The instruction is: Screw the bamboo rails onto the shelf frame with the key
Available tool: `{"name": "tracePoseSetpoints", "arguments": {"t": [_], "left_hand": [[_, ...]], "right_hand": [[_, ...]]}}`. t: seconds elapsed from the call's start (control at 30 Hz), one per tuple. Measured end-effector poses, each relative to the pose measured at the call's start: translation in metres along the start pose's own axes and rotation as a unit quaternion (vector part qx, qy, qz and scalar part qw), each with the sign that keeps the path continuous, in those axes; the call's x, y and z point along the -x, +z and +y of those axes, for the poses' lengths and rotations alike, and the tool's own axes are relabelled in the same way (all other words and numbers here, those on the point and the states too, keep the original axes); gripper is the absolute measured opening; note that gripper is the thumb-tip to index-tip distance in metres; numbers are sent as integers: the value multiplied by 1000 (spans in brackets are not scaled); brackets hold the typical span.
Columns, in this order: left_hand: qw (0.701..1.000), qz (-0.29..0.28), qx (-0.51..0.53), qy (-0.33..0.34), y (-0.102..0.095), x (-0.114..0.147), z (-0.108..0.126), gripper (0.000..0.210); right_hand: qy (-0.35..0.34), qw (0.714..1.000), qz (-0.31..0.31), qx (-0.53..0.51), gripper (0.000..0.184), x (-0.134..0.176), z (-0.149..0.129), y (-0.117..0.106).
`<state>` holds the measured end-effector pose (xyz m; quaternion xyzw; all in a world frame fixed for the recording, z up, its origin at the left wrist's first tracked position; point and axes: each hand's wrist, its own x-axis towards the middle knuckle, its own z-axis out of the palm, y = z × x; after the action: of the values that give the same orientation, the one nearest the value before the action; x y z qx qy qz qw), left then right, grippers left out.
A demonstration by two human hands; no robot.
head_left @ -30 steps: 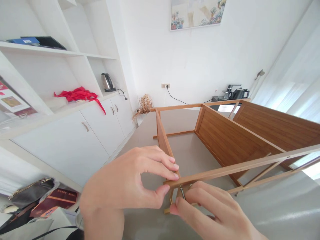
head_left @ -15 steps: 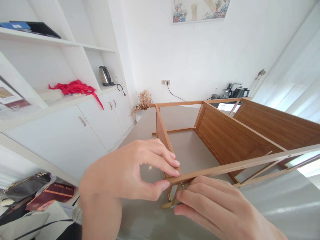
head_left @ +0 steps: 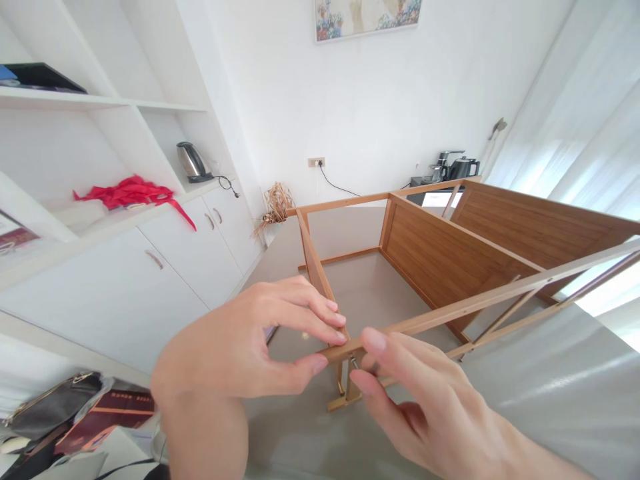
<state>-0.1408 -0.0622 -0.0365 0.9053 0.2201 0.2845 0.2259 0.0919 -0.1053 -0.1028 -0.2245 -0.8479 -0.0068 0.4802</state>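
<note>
A wooden shelf rack (head_left: 430, 320) lies on its side on the grey surface, its slim rails and brown panels running away to the right. My left hand (head_left: 250, 340) closes on its near corner, fingertips on top and thumb against the rail's end. Just under that corner a small metal screw (head_left: 354, 363) sticks out of the rail. My right hand (head_left: 425, 393) is at the screw, with the thumb and a bent finger around its outer end; the forefinger is raised beside the rail. The palm side of the right hand is partly hidden.
White cabinets and shelves (head_left: 115, 260) line the left, holding a red ribbon (head_left: 130, 192) and a kettle (head_left: 193, 162). Bags (head_left: 55, 403) lie at the lower left. Dried flowers (head_left: 276, 203) and a coffee maker (head_left: 445, 167) stand beyond the rack.
My right hand has shifted its fingers: the forefinger has lifted and spread from the thumb, showing more of the screw. My left hand keeps its grip. The whole view has moved slightly.
</note>
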Motion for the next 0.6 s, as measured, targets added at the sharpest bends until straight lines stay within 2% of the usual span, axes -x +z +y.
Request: {"name": "tracePoseSetpoints", "arguments": {"t": [0.1,0.17,0.4,0.6], "left_hand": [[1000,1,-7,-2,1,-1,1,34],[1000,3,-8,-4,1,-1,1,35],[1000,17,0,-11,3,0,1,34],[1000,20,9,-8,3,0,1,32]], "right_hand": [[67,997,-42,-25,16,-1,-3,-9],[70,995,-59,-29,6,-3,-3,-16],[41,991,-124,11,16,-7,0,-32],[33,989,-98,108,12,-5,-1,-35]]}}
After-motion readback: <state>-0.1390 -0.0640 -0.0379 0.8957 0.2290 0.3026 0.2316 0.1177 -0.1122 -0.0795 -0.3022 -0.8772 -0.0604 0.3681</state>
